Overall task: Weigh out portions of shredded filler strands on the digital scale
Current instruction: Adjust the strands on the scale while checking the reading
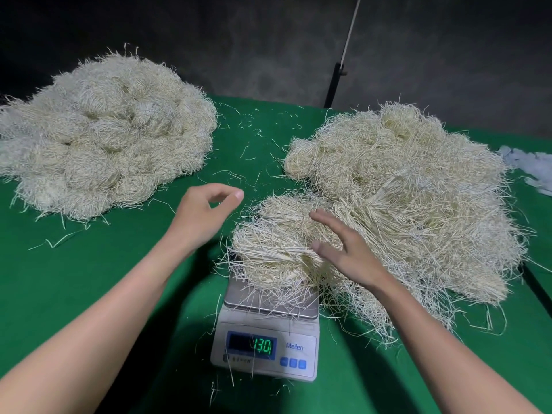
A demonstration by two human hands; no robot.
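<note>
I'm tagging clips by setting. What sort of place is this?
Likely a small packing or craft workroom: a green-covered table carries a left heap and a right heap of pale shredded strands, a digital scale holds a portion, and the wall behind is bare and dark.

I see a pale strand portion (277, 249) heaped on the digital scale (265, 339), spilling over its platform; display shows 130.

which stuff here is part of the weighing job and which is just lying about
Job: digital scale; strand portion on its pan; right strand pile; left strand pile; left hand; right hand.
Lying about: white wad at the right edge; black stand at the back; stray strands on the green cloth.
</note>
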